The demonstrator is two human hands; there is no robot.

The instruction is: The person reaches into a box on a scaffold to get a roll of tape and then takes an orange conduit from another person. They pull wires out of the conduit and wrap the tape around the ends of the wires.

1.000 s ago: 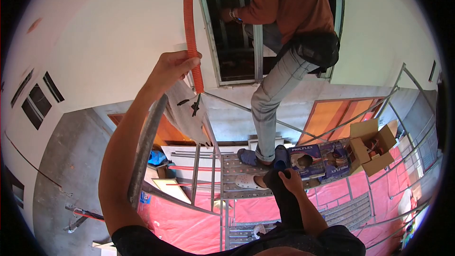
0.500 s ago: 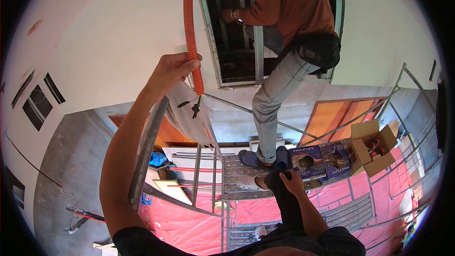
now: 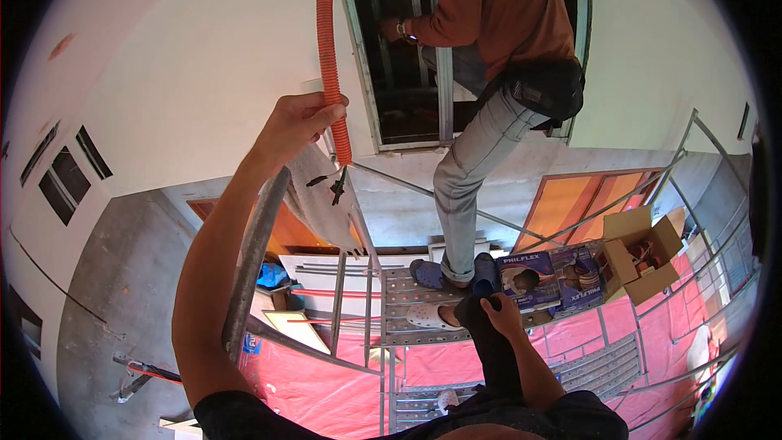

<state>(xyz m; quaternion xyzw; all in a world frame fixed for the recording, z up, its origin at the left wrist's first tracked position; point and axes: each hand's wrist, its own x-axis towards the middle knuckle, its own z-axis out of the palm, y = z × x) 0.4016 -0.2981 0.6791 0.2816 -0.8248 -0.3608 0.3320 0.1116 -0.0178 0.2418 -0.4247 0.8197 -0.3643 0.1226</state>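
My left hand (image 3: 305,124) is closed around an orange corrugated conduit (image 3: 327,33), close to its lower end. Dark wire ends (image 3: 339,186) stick out below the conduit's mouth. Beside them, a greyish cloth (image 3: 314,195) hangs near a metal scaffold pipe (image 3: 259,257). Resting on my knee in dark trousers (image 3: 493,350), my right hand (image 3: 507,315) has its thumb apart and holds no object; some of its fingers are hidden.
A co-worker (image 3: 521,16) in a brown top straddles the window frame (image 3: 444,98), one foot on the scaffold plank (image 3: 399,301). Philflex boxes (image 3: 528,265) and an open cardboard box (image 3: 643,248) stand on the right. Pink sheeting (image 3: 318,387) lies below.
Hardly anything differs. My left hand still holds the conduit in the same place, with the wire ends shifted very slightly.
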